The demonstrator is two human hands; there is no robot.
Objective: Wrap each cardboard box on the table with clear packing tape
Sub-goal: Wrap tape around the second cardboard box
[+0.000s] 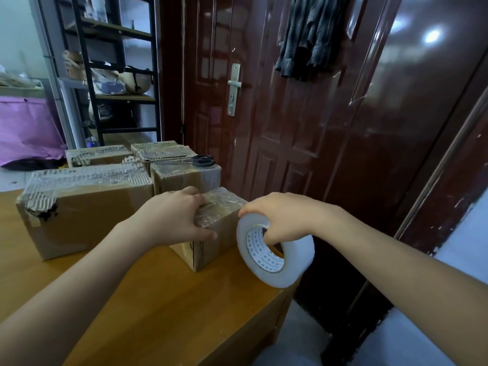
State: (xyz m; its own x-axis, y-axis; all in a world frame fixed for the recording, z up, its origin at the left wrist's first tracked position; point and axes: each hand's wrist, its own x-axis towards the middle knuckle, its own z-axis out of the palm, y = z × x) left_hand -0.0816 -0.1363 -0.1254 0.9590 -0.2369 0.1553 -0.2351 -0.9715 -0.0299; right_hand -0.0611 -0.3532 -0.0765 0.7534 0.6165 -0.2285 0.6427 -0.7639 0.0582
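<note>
Left hand grips the small box, right hand grips the tape roll beside it; slack tape could wrinkle.

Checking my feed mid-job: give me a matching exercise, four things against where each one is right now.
Things:
1. tape roll
2. scissors
3. small box
4. shirt

Places:
A. hanging on the door
B. under the left hand
C. lying on a rear box
D. gripped by the right hand

Pairs: 1-D, 2-C, 3-B, 4-A
</note>
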